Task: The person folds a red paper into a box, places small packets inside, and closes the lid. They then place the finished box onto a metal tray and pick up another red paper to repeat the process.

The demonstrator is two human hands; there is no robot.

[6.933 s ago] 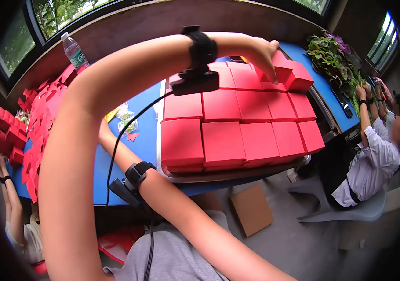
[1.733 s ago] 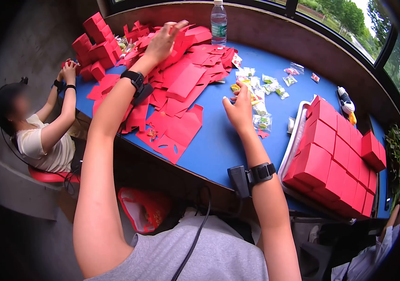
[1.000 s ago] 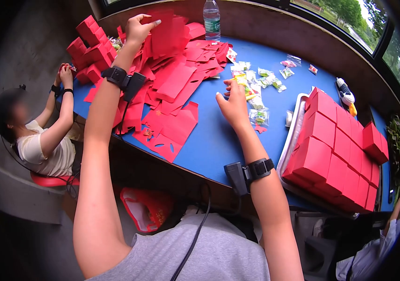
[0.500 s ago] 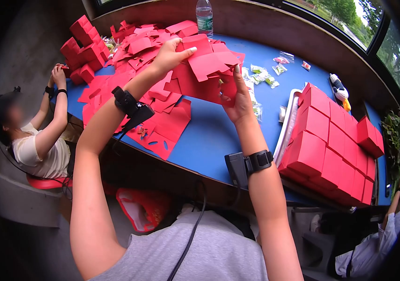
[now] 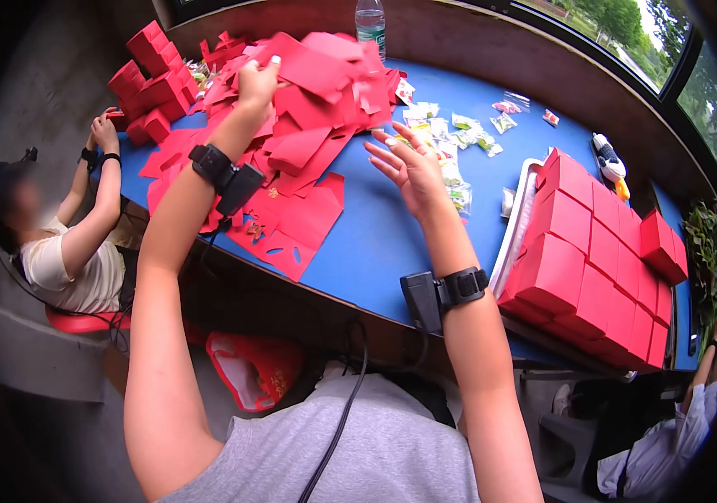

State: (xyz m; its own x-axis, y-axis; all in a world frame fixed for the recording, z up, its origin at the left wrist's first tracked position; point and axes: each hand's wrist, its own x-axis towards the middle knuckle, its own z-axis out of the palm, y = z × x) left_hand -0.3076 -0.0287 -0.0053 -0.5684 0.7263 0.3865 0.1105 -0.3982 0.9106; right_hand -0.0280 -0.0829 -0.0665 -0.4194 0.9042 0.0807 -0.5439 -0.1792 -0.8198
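Observation:
My left hand (image 5: 259,82) is over the heap, thumb up, at the left edge of a motion-blurred red cardboard sheet (image 5: 315,69). It appears to pinch that sheet, though its fingers are partly hidden. Below and around it spreads a loose heap of flat, creased red box blanks (image 5: 304,151). My right hand (image 5: 413,172) hovers above the blue table (image 5: 367,243) with fingers apart and nothing in it. Just beyond it lie small clear-wrapped packets (image 5: 442,130). A flat red sheet with oval cut-outs (image 5: 291,239) lies by the table's front edge.
Folded red boxes (image 5: 576,260) fill a white tray (image 5: 514,222) at right. More boxes (image 5: 157,84) are stacked at back left, near a seated person (image 5: 82,251). A water bottle (image 5: 370,29) and a white-and-dark object (image 5: 610,163) stand at the back. Another person's sleeve (image 5: 694,427) shows lower right.
My right hand has let go of the red cardboard and opened. My left hand has moved left and slightly down, and the cardboard has shifted left over the heap.

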